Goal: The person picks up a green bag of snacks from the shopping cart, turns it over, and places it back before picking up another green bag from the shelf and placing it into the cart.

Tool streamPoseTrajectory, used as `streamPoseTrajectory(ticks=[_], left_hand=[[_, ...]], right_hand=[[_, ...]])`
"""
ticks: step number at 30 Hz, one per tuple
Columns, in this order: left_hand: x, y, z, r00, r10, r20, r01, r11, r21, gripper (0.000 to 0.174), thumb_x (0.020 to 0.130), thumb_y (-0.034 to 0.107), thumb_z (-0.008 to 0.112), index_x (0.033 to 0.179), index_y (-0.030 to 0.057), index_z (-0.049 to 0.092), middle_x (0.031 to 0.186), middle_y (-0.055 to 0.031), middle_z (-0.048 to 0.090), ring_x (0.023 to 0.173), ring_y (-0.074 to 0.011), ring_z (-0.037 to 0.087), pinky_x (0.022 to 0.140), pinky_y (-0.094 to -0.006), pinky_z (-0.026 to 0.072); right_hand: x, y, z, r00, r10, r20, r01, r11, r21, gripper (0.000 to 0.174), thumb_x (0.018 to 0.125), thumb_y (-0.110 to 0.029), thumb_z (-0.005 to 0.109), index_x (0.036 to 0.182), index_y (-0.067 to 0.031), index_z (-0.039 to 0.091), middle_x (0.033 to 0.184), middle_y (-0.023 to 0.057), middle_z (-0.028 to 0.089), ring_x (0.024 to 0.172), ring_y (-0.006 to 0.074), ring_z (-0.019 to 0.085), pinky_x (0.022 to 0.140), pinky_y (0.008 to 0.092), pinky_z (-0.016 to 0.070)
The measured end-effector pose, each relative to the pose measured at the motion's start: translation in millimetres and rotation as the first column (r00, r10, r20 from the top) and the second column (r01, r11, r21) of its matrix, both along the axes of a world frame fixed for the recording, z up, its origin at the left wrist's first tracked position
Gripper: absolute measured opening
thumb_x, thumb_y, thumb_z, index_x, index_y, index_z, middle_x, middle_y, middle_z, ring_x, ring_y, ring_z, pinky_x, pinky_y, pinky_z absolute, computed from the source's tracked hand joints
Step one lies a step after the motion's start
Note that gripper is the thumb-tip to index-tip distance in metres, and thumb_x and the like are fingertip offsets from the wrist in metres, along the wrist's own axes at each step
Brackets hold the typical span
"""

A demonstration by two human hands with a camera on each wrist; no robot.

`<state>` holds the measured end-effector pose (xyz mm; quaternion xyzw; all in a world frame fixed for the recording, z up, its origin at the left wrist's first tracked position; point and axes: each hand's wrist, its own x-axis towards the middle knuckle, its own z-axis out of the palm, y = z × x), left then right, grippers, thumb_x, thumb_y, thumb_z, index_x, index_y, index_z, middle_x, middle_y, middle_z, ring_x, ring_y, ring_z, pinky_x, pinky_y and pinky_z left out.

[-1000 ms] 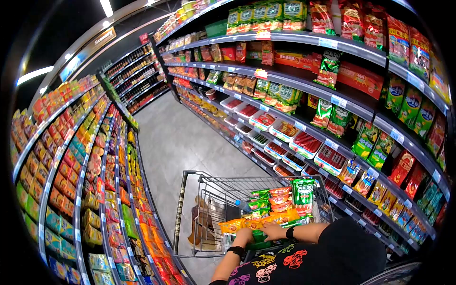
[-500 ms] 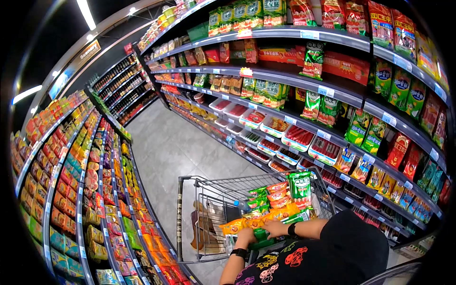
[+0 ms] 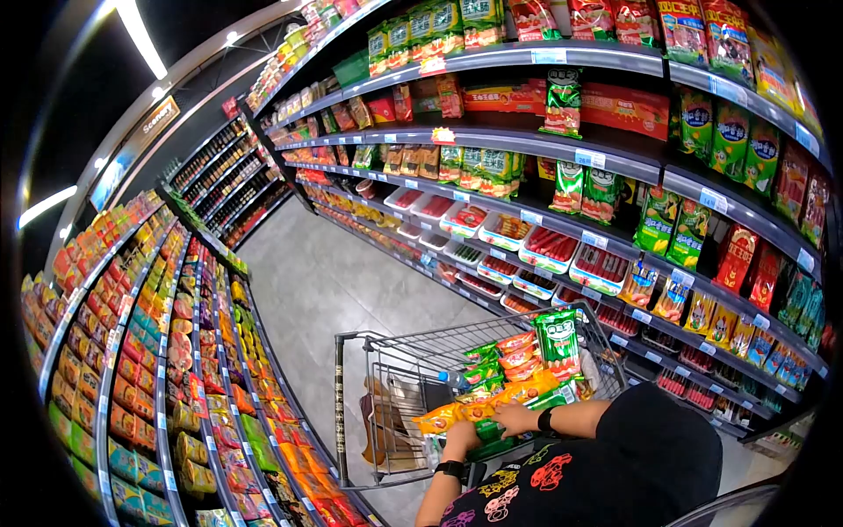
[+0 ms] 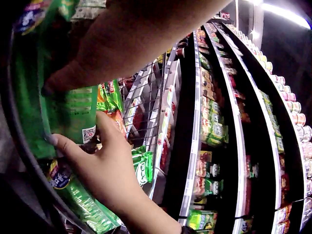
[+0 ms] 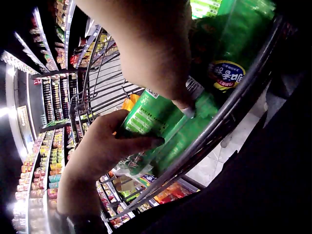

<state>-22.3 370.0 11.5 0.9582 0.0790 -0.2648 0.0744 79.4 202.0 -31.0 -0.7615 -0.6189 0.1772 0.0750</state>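
Observation:
Both hands are over the near end of the shopping cart (image 3: 341, 413), at a green snack bag (image 5: 146, 114) with white print. My left hand (image 3: 461, 435) grips one side of it, thumb on top. On the other side my right hand (image 3: 516, 419) holds it, thumb on top and the other fingers partly hidden under it. Just beyond the hands lies a long orange-yellow packet (image 3: 448, 417). Farther in the cart are a tall green-and-red bag (image 3: 558, 338), stacked orange-red packs (image 3: 516, 356), small green packs (image 3: 483, 373) and a blue-capped bottle (image 3: 452, 379).
Shelves of sausage packs and white trays (image 3: 549, 250) run along the right side. Sloping racks of bright packets (image 3: 132, 351) line the left. Between them the grey floor (image 3: 325, 255) leads to a bottle shelf (image 3: 224, 180). A brown item (image 3: 379, 422) shows at the cart's left side.
The head view has turned, so the right-hand shelves sit farther left in the picture. The cart has shifted slightly right in it. Both hands keep their hold on the green bag.

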Motion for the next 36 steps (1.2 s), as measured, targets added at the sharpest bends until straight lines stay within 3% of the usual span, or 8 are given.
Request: streamPoseTrajectory(ticks=[15,18,20,22,24,27,33,36], left_hand=[[-3,3,25,0.997,-0.068,-0.026,0.065,0.992,-0.104,0.045,0.058,0.035,0.074,0.094,0.0109,0.067,0.09,-0.0144,0.066,0.084,-0.0311,0.063,0.075,-0.0413,0.05],[1,7,44,0.993,-0.115,-0.021,0.114,0.993,-0.04,0.048,0.056,0.037,0.076,0.094,0.0115,0.065,0.089,-0.0137,0.066,0.084,-0.0308,0.063,0.075,-0.0416,0.0497],[4,7,79,0.993,-0.115,-0.004,0.115,0.993,-0.011,0.052,0.054,0.039,0.078,0.097,0.0134,0.065,0.09,-0.0135,0.066,0.083,-0.031,0.063,0.072,-0.0414,0.0504],[9,6,120,0.993,-0.097,0.06,0.091,0.992,0.089,0.049,0.055,0.036,0.077,0.096,0.0147,0.064,0.089,-0.0126,0.066,0.082,-0.0307,0.064,0.07,-0.0411,0.0506],[13,0,159,0.984,-0.106,0.141,0.078,0.979,0.19,0.044,0.056,0.033,0.076,0.094,0.0152,0.063,0.086,-0.0114,0.066,0.08,-0.0298,0.064,0.067,-0.041,0.0507],[21,-31,230,0.941,-0.17,0.292,0.092,0.961,0.261,0.031,0.061,0.025,0.072,0.087,0.0146,0.061,0.081,-0.008,0.065,0.077,-0.0269,0.064,0.064,-0.0401,0.0493],[49,-120,297,0.693,-0.456,0.558,0.314,0.888,0.335,0.034,0.058,0.013,0.068,0.091,0.0144,0.061,0.08,-0.0018,0.061,0.08,-0.0205,0.06,0.07,-0.0348,0.0433],[75,-168,312,0.598,-0.491,0.633,0.434,0.863,0.259,0.035,0.061,0.01,0.065,0.095,0.0143,0.061,0.086,-0.0005,0.062,0.085,-0.018,0.059,0.077,-0.0326,0.0412]], right_hand=[[5,0,10,0.995,0.081,-0.063,-0.077,0.995,0.071,0.055,0.069,-0.046,0.069,0.108,-0.0087,0.058,0.095,0.0109,0.06,0.092,0.0309,0.057,0.076,0.0436,0.0427],[18,7,35,0.943,0.02,-0.332,-0.052,0.995,-0.087,0.05,0.08,-0.05,0.059,0.103,-0.0057,0.062,0.092,0.0099,0.066,0.082,0.0283,0.062,0.069,0.0385,0.048],[40,11,43,0.716,-0.078,-0.694,0.088,0.996,-0.021,0.057,0.084,-0.056,0.05,0.101,-0.0033,0.062,0.094,0.0118,0.066,0.085,0.0249,0.064,0.072,0.0363,0.0498],[59,9,53,0.323,-0.134,-0.937,0.288,0.957,-0.038,0.06,0.088,-0.057,0.042,0.105,-0.0023,0.061,0.098,0.0121,0.066,0.088,0.0205,0.064,0.074,0.0324,0.0505],[77,5,58,-0.074,-0.127,-0.989,0.399,0.905,-0.146,0.057,0.092,-0.052,0.037,0.115,-0.0032,0.056,0.102,0.0113,0.065,0.09,0.0185,0.063,0.079,0.0288,0.0494],[94,-14,75,-0.221,-0.088,-0.971,0.291,0.945,-0.152,0.056,0.095,-0.047,0.037,0.124,-0.0007,0.048,0.115,0.0095,0.059,0.106,0.0138,0.054,0.091,0.0269,0.0422],[109,-89,107,-0.583,0.123,-0.803,0.144,0.988,0.047,0.06,0.093,-0.046,0.042,0.13,0.0008,0.043,0.125,0.0114,0.051,0.106,0.0132,0.054,0.091,0.0304,0.0413],[105,-149,109,-0.497,0.176,-0.85,0.313,0.95,0.014,0.057,0.093,-0.04,0.046,0.131,0.0013,0.039,0.131,0.0104,0.047,0.111,0.0158,0.051,0.092,0.0299,0.0403]])
